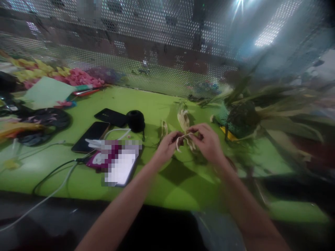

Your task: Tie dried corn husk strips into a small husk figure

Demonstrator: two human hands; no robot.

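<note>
Pinched between both hands above the green table is a pale, dry-looking bundle of leafy strips [184,120], perhaps dried husk. My left hand [167,146] is closed on its lower left side, fingertips pressed together. Opposite it, my right hand [208,142] grips the lower right side between thumb and fingers. A thin pale strip [179,142] curls out between the two hands, and the upper part of the bundle stands up beyond the fingers. Blur hides the exact finger contact.
Left of my hands are a black round object [135,121], two dark phones [91,136], a lit screen device [123,167] and a purple item [104,158] with cables. A blurred leafy plant bundle [242,116] stands right. Pink and yellow flowers [82,76] lie far left, before a perforated panel [167,38].
</note>
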